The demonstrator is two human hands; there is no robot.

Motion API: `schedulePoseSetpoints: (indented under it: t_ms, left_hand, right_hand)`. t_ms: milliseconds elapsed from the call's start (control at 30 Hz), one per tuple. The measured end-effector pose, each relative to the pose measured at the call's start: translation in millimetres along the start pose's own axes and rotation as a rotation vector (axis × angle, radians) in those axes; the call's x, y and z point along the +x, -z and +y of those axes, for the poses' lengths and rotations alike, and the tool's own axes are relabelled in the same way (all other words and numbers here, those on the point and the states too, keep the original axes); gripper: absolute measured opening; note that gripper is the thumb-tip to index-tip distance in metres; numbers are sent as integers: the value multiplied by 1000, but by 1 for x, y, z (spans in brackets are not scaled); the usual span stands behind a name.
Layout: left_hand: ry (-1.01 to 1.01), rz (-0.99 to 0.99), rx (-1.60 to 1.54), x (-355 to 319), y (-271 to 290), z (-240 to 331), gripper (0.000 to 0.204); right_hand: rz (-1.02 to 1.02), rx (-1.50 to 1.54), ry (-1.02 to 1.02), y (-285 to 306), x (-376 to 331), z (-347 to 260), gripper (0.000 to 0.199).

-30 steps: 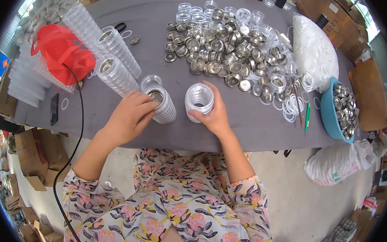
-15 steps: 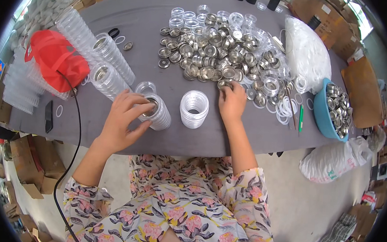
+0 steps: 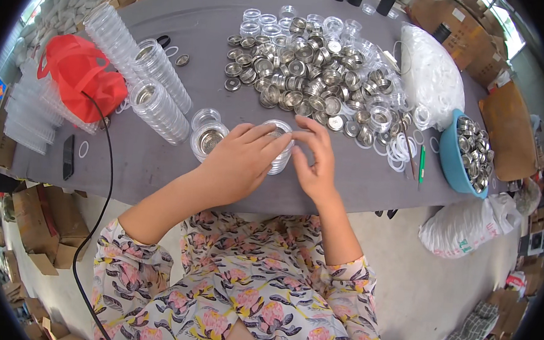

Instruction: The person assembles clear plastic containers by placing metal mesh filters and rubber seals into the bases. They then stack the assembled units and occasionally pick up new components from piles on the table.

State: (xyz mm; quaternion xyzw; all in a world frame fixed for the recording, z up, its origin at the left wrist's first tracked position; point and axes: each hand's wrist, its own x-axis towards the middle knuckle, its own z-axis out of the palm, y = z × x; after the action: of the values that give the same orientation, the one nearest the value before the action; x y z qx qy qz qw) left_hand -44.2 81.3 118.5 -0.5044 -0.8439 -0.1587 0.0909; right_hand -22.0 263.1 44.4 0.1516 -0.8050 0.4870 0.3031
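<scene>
Near the table's front, my left hand (image 3: 241,162) reaches over a short stack of clear plastic rings (image 3: 280,164), its fingers stretched across the top and its thumb hidden. A round silver metal piece (image 3: 277,131) shows in the stack's top, partly covered by those fingers. From the other side, my right hand (image 3: 317,163) meets the left fingertips at the rim, thumb and fingers apart. Left of them stands another clear stack with a silver metal insert (image 3: 210,142), partly behind my left hand. Beyond it sits a small clear plastic ring (image 3: 207,116).
A heap of silver metal cups (image 3: 297,65) lies ahead, with loose white rings (image 3: 399,150) beside it. Taller clear stacks (image 3: 157,110) and a red bag (image 3: 81,77) stand left. A blue basin (image 3: 456,156) of metal cups and a white plastic bag (image 3: 430,77) stand right.
My right hand has come back from the heap of metal cups to the ring stack. My left hand has moved right from the neighbouring stack onto the same one, where a silver piece now shows.
</scene>
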Motion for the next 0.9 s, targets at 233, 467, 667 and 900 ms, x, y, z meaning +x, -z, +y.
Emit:
schedulePoseSetpoints:
  t_ms: [233, 467, 667, 900]
  left_hand:
    - [-24, -281, 188, 17, -3, -9, 42]
    - [-81, -455, 167, 32, 0, -18, 20]
    - [27, -375, -24, 33, 1, -20, 8]
    - [131, -229, -329, 31, 18, -32, 18]
  right_hand:
    - [-222, 330, -284, -3, -17, 18, 75]
    - [-219, 290, -371, -28, -17, 20, 90]
    - [-120, 318, -284, -41, -23, 36, 82]
    - [-108, 371, -342, -47, -27, 40, 79]
